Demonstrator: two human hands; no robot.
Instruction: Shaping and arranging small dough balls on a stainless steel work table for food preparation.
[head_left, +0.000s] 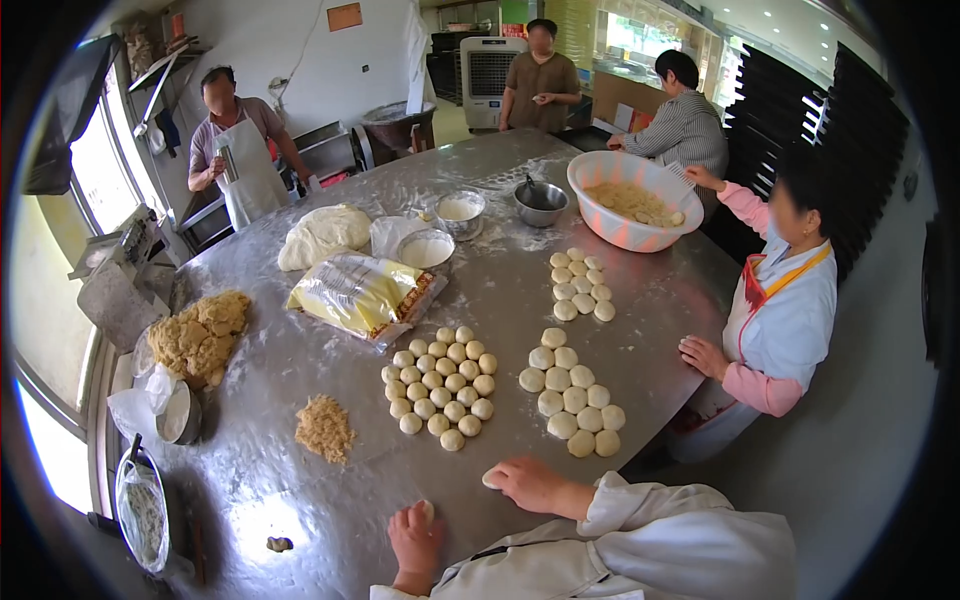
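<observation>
On the steel table, my left hand (415, 538) curls around a small piece of white dough (428, 511). Further right, my right hand (529, 484) has its fingers on another pale dough piece (491, 478) at the tabletop. A cluster of round dough balls (439, 379) lies just beyond my hands. Flatter dough rounds (574, 399) form a second group to its right, with a third group (581, 285) further back. A heap of tan crumbly filling (325, 428) sits left of the balls.
A yellow flour-type bag (367, 294), a large dough mass (324, 235) and metal bowls (427, 248) stand mid-table. A yellowish dough pile (199, 339) is at left. A co-worker in an apron (780, 300) stands at right by a big plastic basin (634, 238); several other people are further back.
</observation>
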